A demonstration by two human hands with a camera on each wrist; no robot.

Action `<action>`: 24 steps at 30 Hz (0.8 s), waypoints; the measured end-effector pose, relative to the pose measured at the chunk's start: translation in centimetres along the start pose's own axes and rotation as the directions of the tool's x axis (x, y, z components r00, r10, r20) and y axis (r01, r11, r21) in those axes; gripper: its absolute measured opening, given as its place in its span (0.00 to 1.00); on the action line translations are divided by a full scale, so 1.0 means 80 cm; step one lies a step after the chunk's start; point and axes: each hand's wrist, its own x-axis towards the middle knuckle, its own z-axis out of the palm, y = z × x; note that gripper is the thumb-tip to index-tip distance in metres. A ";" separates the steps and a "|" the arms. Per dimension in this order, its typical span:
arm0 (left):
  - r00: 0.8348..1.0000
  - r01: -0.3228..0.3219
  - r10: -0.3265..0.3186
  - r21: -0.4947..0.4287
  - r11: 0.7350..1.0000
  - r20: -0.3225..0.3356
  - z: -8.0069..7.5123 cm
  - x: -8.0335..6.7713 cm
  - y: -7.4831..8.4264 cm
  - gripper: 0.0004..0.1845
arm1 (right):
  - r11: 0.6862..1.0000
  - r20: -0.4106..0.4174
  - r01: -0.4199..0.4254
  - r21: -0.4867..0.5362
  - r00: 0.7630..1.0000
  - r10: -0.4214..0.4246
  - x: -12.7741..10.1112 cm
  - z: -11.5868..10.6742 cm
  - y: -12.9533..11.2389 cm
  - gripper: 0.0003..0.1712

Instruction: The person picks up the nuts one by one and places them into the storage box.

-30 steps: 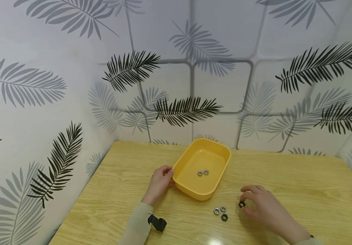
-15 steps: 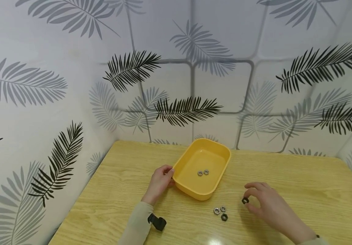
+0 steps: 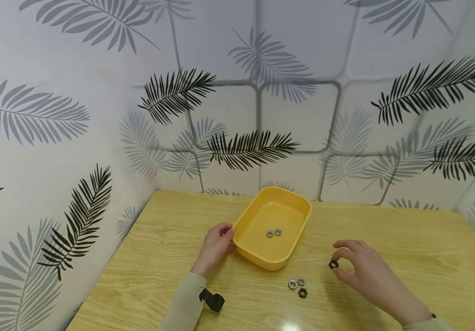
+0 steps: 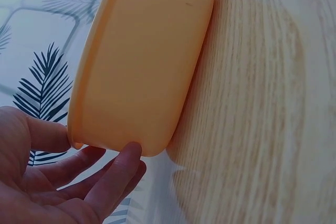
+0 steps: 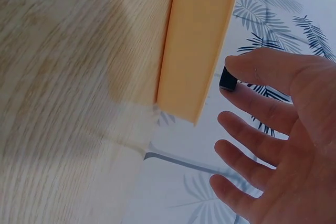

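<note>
A yellow plastic tray [image 3: 246,252] stands on the table with two silver nuts [image 3: 274,233] inside. At its near left corner my left hand [image 3: 214,248] grips it, thumb at the rim and fingers against the outer wall, as the left wrist view shows. My right hand [image 3: 371,278] holds a black hex nut [image 3: 333,264] above the table, right of the tray. In the right wrist view, thumb and index finger pinch this black nut [image 5: 228,80] while the other fingers spread apart. Between hand and tray lie two silver nuts [image 3: 293,285] and another black nut [image 3: 302,293].
The wood-grain table [image 3: 150,276] meets a leaf-patterned backdrop [image 3: 237,115] at its back edge and left side. A black strap device [image 3: 212,301] sits on the left wrist.
My right hand has risen and shifted a little right and away from me, carrying the black nut. The left hand and the tray have stayed in place.
</note>
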 end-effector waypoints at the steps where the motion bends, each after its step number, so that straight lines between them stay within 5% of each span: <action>1: 1.000 -0.001 0.001 0.002 1.000 0.000 0.000 0.000 0.000 0.14 | 1.000 -0.002 -0.001 0.003 1.000 0.001 0.000 0.000 -0.001 0.12; 24: 1.000 -0.007 0.007 0.000 1.000 -0.002 0.000 -0.002 0.001 0.14 | 0.997 -0.122 0.074 0.002 0.990 -0.074 0.020 -0.019 -0.002 0.16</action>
